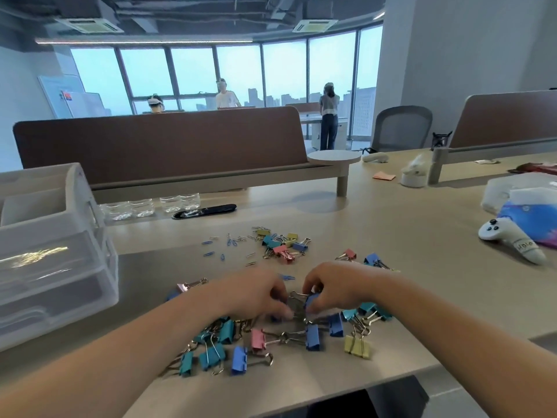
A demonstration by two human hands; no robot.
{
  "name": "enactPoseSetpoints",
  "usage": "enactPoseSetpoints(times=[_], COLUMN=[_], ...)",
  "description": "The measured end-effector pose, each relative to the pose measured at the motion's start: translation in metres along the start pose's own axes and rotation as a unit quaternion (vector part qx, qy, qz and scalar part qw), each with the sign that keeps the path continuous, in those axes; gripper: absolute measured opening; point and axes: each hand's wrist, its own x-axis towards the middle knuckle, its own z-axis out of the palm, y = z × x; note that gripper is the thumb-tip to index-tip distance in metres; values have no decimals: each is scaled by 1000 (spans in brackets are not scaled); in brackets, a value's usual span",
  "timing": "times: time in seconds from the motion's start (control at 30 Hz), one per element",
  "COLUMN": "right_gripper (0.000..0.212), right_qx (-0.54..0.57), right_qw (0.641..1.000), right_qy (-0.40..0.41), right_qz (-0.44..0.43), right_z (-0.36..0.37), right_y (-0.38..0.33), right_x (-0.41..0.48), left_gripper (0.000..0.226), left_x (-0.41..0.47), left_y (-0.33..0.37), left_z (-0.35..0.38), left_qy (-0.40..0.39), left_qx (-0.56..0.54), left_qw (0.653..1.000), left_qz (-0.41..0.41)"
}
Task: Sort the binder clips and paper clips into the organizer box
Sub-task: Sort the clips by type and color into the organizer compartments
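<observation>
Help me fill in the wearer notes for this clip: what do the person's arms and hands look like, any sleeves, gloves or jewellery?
The left hand and right hand are bare: no gloves. The left forearm and right forearm show no sleeves, watch or bracelet up to the frame's edge. No rings show, though the fingers are blurred.

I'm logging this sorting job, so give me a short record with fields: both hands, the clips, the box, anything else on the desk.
left hand: fingers curled down among the binder clips; grip unclear
right hand: pinches a blue binder clip
paper clips: loose, beyond the hands
organizer box: clear drawers, far left
other: white controller at right
</observation>
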Motion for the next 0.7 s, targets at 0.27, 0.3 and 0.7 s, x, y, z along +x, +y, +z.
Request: enactPoseSetpoints(times=[0.27,0.3,0.7], right_gripper=[18,17,22], right_qx=[17,12,-40], right_qw=[997,996,987], right_qy=[71,82,157], right_qz=[8,13,14], right_z=[-12,-14,-24], right_y=[20,24,33], right_x=[20,25,105], left_gripper=[18,18,34], left_x=[27,33,119], left_y=[-16,-21,-60], left_z=[-15,-20,-34], left_qy=[96,107,116], left_qx=[35,29,80], left_qw=[995,994,990], left_qz=[1,-3,31])
